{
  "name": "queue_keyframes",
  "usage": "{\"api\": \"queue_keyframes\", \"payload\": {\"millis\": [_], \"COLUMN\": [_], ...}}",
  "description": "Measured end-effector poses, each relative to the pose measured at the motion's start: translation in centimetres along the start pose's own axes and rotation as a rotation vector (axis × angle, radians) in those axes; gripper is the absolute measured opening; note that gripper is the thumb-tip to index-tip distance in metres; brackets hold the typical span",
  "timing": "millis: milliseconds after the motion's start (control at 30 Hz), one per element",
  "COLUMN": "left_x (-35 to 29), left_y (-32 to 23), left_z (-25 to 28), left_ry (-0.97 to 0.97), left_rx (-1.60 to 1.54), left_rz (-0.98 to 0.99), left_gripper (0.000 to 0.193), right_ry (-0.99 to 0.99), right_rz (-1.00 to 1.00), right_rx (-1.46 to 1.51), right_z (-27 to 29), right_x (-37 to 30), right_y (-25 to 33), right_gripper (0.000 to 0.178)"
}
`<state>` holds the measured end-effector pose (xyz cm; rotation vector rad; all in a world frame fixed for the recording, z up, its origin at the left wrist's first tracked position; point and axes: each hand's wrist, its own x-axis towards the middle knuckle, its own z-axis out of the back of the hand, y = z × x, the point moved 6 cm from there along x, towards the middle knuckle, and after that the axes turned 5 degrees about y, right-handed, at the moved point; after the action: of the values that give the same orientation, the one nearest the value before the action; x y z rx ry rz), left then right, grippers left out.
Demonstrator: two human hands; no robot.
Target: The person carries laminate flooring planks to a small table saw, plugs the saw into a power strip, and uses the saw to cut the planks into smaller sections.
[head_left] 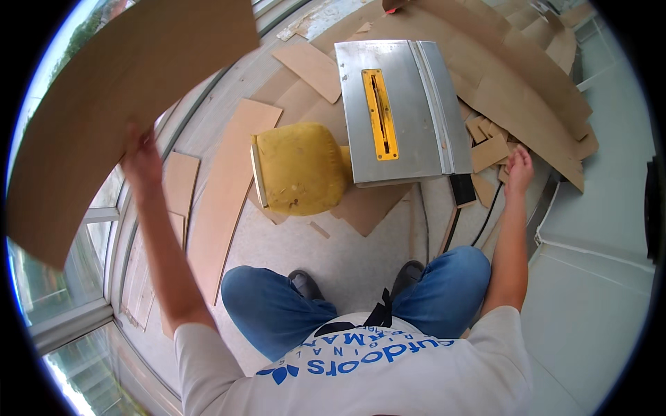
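Raised at the far left, a large flat brown wood board [111, 104] is gripped at its lower right edge by my left hand [142, 156]; the fingers are partly hidden behind it. My right hand [518, 168] is lifted on the right with loosely curled fingers and nothing visible in it. Wood offcuts [491, 154] lie just beyond that hand. Between my hands stands a table saw [409, 111] with a grey metal top and a yellow slotted insert [380, 114]. Left of the saw is a bulky, rounded yellow thing [302, 170], whose kind I cannot tell.
Long wood panels [232, 187] lie on the floor at left. Large brown sheets [506, 83] spread beyond the saw to the right. A black cable [491, 211] runs near my right knee. Framed windows [83, 256] line the left side, and pale cabinet-like surfaces [596, 208] stand at right.
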<state>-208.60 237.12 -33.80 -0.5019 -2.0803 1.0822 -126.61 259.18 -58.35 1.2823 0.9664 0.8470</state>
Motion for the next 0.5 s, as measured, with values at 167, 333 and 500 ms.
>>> {"api": "queue_keyframes", "payload": {"millis": [167, 333, 500], "left_x": [1.3, -2.6, -6.3], "left_y": [12.4, 23.9, 30.8], "left_z": [-10.7, -15.5, -18.1], "left_ry": [0.008, -0.104, -0.101], "left_rx": [-0.411, -0.390, -0.412], "left_rz": [0.262, 0.587, 0.787], "left_gripper": [0.028, 0.022, 0.021], "right_ry": [0.117, 0.442, 0.510], "right_rz": [0.399, 0.619, 0.683], "right_rx": [-0.129, -0.227, -0.599], "right_z": [-9.5, -23.5, -33.8], "right_x": [2.7, 1.0, 2.8], "right_y": [10.4, 16.7, 11.3], "right_gripper": [0.033, 0.040, 0.047]}}
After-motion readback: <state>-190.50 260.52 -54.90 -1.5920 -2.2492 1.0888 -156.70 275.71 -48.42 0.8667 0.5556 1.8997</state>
